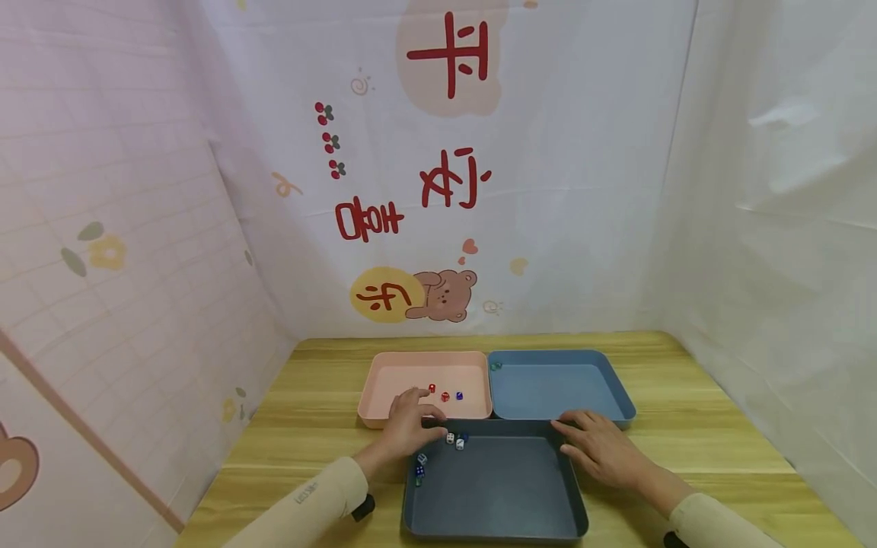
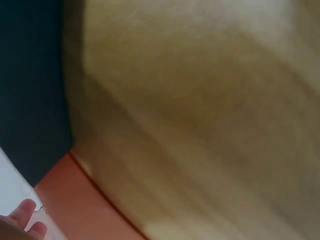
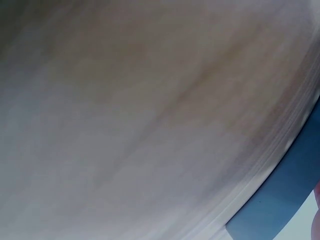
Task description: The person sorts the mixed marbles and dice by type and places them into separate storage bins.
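My left hand (image 1: 406, 428) hovers over the edge where the pink tray (image 1: 393, 369) meets the dark grey-blue tray (image 1: 507, 495). Its thumb and forefinger stand apart, with nothing visible between them. Close to that thumb, in the dark tray, lie white dice (image 1: 460, 444) and a dark blue die (image 1: 465, 437). Blue dice (image 1: 420, 471) and a green die (image 1: 419, 482) sit along its left wall. Two red dice (image 1: 445, 396) and a blue die (image 1: 460, 396) are in the pink tray. At the dark tray's far right corner, my right hand (image 1: 603, 449) rests its fingertips on the rim.
Behind the dark tray, a blue tray (image 1: 555, 388) stands beside the pink one, with green dice (image 1: 496, 366) in its far left corner. All three are on a wood-grain table (image 1: 308, 403). A printed cloth (image 1: 575, 228) hangs behind. Both wrist views show mostly tabletop and tray walls.
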Action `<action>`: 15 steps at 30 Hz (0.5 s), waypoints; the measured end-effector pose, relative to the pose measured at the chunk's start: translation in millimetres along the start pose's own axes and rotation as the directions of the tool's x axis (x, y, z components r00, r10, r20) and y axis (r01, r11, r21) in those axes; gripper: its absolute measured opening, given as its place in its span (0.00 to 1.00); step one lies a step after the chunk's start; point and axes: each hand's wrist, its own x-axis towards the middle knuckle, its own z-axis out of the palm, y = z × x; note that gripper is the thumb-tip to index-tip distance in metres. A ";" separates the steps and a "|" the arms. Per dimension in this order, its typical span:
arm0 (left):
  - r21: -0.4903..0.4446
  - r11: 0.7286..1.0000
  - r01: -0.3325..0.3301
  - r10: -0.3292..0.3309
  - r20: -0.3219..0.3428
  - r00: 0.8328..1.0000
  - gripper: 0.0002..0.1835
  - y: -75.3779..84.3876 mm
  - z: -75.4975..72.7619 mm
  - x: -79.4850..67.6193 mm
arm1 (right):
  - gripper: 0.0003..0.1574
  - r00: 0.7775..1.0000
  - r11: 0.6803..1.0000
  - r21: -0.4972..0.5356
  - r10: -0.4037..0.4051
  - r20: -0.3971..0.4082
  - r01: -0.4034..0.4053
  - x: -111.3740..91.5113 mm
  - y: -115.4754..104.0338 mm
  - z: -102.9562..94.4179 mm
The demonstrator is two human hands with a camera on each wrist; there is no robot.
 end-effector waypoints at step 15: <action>0.173 0.984 0.037 -0.046 0.050 0.998 0.07 -4.1 23.4 0.3 | 0.26 1.000 1.000 0.005 0.014 0.004 -0.014 -0.2 -1.5 -1.5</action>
